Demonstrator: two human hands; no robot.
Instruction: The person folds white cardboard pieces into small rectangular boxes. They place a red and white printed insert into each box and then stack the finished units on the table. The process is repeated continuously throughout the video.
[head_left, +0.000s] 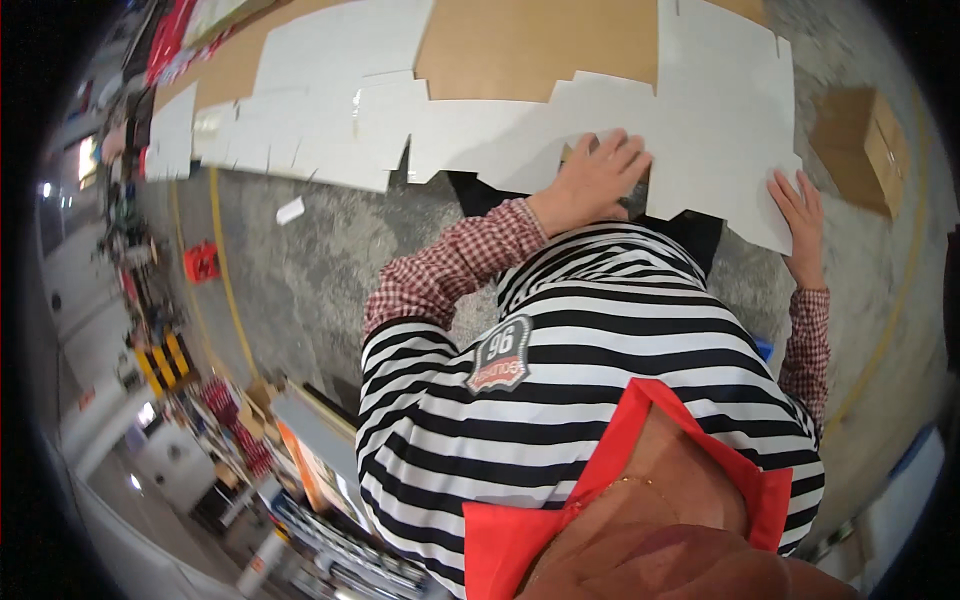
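Note:
A large white cut cardboard sheet (715, 120), with slots and flaps along its edges, lies in front of me. My left hand (597, 180) rests on its near edge beside a notch, the fingers stretched and slightly spread. At the sheet's right end is my right hand (800, 215), its fingers extended along the edge and its thumb not clearly visible. Neither hand is closed around anything that I can make out. Brown cardboard (540, 50) shows beyond the white part, with an edge stepped by cut-outs.
On the right, a brown cardboard box (860, 150) stands on the grey concrete floor (310, 260). A small white piece (290, 210) and a red object (201, 262) lie at left near a yellow floor line (228, 290). Equipment and stacked goods fill the lower left.

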